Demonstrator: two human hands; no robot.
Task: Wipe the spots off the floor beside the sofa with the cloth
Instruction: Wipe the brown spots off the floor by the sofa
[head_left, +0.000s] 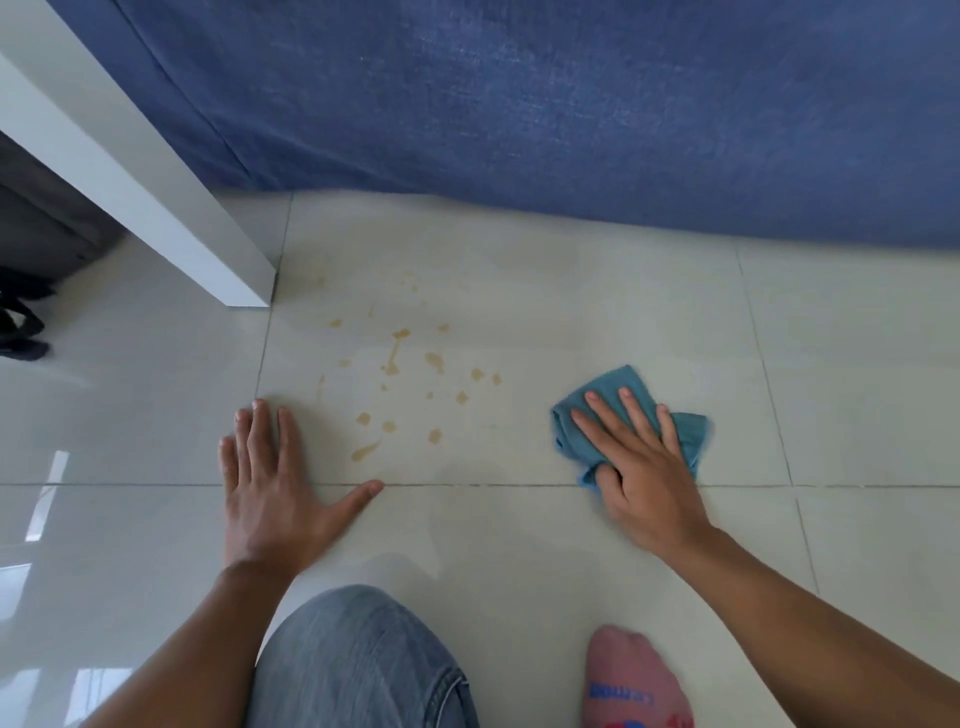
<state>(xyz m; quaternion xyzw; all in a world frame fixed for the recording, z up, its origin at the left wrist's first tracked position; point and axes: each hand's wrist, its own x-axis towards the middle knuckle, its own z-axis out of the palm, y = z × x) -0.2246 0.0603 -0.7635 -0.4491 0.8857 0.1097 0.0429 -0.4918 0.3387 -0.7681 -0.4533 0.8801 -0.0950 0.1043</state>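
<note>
Several yellow-brown spots (400, 374) are scattered over one pale floor tile (519, 312) in front of the blue sofa cover (519, 104). A folded teal cloth (608, 395) lies on the floor to the right of the spots. My right hand (639, 462) presses flat on the cloth, fingers spread and thumb curled around its near edge. My left hand (270, 483) rests flat on the floor just left of the spots, fingers apart and holding nothing.
A white furniture leg (156, 192) slants down to the floor at the left, next to the spots. Dark objects (21, 322) sit at the far left edge. My jeans-clad knee (358, 660) and pink-socked foot (634, 680) are at the bottom.
</note>
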